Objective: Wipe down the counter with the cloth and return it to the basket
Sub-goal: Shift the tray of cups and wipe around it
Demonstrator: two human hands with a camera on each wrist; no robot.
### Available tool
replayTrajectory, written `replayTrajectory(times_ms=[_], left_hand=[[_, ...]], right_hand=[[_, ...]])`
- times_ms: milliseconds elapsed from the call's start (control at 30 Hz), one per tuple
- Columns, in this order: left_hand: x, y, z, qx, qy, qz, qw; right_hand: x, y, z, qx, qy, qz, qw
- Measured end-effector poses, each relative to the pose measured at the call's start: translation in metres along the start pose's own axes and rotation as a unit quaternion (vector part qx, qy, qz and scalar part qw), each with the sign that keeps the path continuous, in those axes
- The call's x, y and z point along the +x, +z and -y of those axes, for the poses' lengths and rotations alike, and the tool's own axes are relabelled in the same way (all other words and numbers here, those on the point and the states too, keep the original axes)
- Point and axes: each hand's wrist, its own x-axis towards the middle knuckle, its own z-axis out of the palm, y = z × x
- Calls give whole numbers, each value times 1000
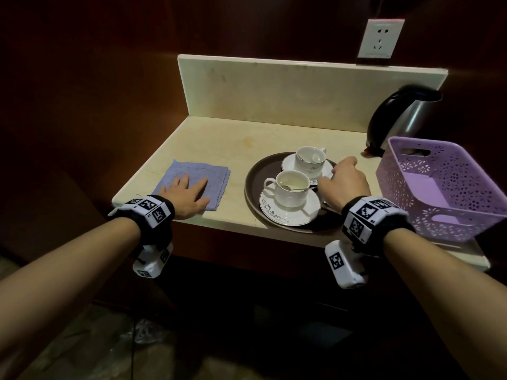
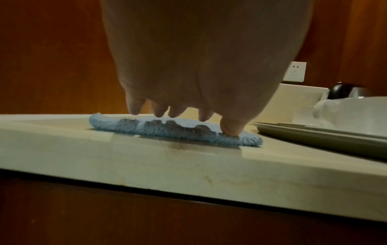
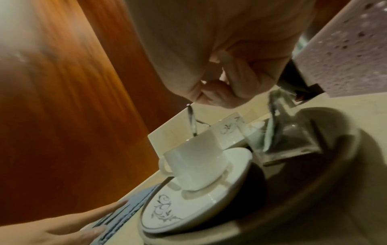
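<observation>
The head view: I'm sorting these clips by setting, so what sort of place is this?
Probably a hotel-room tea corner: an electric kettle under a wall socket, and two cups with saucers on a round tray, all on a small stone counter set among dark wood panels.

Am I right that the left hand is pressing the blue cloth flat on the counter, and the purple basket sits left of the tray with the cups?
Not quite. The left hand does press the blue cloth flat on the counter, but the purple basket sits right of the tray with the cups, at the counter's right end. The head view shows this.
</observation>
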Motion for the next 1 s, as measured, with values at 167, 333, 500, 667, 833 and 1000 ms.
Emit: replayTrajectory(times_ms=[167,333,500,667,833,1000], left_hand=[[9,-9,5,21,19,70,997],[31,-18,4,34,53,77,995],[61,-32,-4,50,95,87,990],[83,-43,-24,71,151,75,983],[99,-57,-40,119,182,71,974],[120,-71,-52,134,197,55,970]], right_hand=[[-8,19,48,50,-82,20,995],[-2,46,98,13,-132,27,991],[12,67,130,-39,-126,30,991],[18,102,151,-60,-96,85,990],[36,123,167,-70,-40,118,990],[53,125,175,-79,-17,123,989]])
